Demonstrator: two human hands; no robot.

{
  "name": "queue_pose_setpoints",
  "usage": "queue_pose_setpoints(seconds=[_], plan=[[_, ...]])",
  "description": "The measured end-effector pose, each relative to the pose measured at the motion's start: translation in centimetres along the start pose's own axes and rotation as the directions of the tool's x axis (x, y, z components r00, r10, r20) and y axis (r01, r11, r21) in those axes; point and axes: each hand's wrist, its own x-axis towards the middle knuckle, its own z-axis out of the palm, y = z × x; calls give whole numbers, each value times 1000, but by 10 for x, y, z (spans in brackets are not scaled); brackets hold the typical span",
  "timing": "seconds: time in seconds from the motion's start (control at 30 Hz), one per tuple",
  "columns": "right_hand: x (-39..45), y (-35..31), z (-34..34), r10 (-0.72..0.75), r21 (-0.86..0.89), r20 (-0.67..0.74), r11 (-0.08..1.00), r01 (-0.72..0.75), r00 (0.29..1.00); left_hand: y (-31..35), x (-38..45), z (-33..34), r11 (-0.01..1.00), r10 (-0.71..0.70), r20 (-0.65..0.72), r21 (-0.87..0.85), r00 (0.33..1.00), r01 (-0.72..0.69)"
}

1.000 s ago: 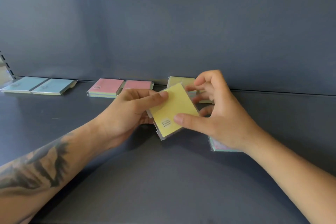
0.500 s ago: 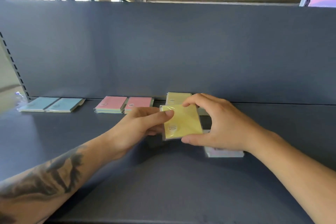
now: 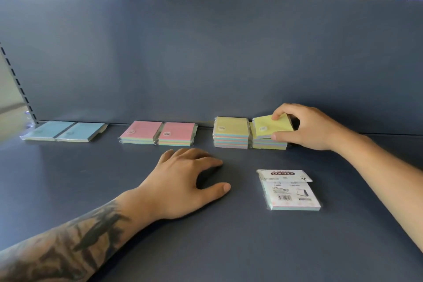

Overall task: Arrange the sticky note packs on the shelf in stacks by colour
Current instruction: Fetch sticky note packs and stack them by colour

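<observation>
Yellow goes with yellow, which is why your right hand sits at the right of centre, thumb and fingers pinching a yellow-topped pack tilted over the right-hand yellow stack; its near edge touches the stack while the far edge is lifted, so it looks about to be squared down. Just beside it, to the left, stands the other yellow stack, against the shelf's back panel. Left of these lie two pink-topped packs, and at the far left two blue-topped packs, each colour kept apart. Your left hand rests fingers spread on the shelf, holding nothing. One pack lies label-side up lower right of centre, unsorted; I judge its top colour hidden.
</observation>
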Motion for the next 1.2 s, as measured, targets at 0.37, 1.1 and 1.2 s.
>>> queue_pose_setpoints(seconds=[0.37, 1.1, 1.2], plan=[[3, 2, 26, -64, 42, -39, 997, 65, 997, -3, 7, 2, 1000, -22, 54, -19, 998, 23], [-6, -16, 30, 19, -72, 15, 997, -18, 1000, 0, 5, 0, 998, -53, 83, -26, 995, 55], [-14, -20, 16, 2, -111, 2, 994, -2, 1000, 2, 3, -2, 996, -65, 94, -48, 993, 70]])
